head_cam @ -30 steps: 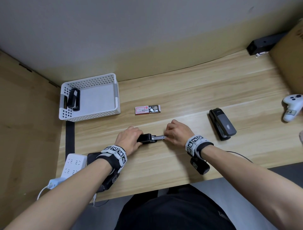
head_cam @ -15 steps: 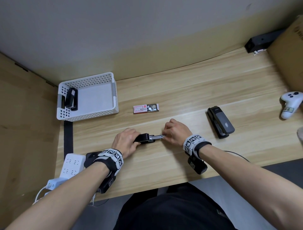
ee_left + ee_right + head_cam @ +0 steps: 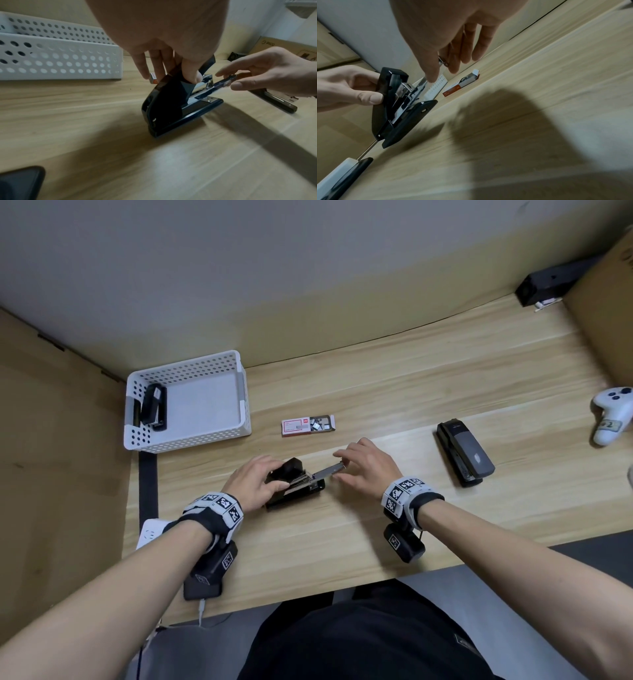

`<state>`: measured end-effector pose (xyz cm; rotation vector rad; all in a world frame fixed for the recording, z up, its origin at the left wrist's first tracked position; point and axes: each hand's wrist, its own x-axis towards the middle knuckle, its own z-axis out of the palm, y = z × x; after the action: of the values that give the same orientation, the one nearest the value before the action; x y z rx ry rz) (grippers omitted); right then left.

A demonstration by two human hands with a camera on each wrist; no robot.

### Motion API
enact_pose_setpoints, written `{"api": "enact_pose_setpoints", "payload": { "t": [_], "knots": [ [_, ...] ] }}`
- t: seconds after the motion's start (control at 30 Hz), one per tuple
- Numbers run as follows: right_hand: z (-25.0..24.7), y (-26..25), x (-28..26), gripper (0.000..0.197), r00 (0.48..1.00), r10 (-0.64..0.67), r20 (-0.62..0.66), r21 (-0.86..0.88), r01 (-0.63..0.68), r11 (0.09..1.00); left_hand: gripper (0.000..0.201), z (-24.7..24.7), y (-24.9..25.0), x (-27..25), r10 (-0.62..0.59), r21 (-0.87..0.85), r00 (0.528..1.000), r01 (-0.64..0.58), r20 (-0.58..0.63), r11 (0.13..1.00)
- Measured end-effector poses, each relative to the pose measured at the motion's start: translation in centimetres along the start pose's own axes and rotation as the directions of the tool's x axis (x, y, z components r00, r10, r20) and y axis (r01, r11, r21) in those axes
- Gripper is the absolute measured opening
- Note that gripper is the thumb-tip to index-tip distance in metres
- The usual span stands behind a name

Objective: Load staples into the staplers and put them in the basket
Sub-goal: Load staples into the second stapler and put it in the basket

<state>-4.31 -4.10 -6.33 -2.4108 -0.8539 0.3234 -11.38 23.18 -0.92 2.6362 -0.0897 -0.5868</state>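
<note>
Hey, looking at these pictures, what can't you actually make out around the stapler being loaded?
- Staples inside the open stapler: head view too small, wrist views blurred.
- Print on the staple box: too small.
- Right hand's grip on the metal slide: its fingers cover the tip.
- Stapler in the basket: loaded or not, unseen.

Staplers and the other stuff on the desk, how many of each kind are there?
Staplers: 3, one in the basket, one held by the left hand and right hand at, one lying at
Staple boxes: 1
Baskets: 1
Game controllers: 1
Total: 6
</note>
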Motion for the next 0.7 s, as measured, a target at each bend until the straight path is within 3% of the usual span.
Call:
{"api": "enact_pose_setpoints", "payload": {
  "t": [0.3,0.7],
  "knots": [
    [0.2,0.0,1.9,0.031,0.998,0.017,0.062,0.014,-0.018,1.0,0.044,-1.6,-0.5,1.0,-0.015,0.103,0.999,0.01,0.043,0.995],
    [0.4,0.1,6.8,0.018,0.983,0.053,0.174,-0.018,-0.05,0.999,0.033,-3.3,-2.8,2.3,-0.068,0.203,0.997,0.072,-0.026,0.976]
  ]
}}
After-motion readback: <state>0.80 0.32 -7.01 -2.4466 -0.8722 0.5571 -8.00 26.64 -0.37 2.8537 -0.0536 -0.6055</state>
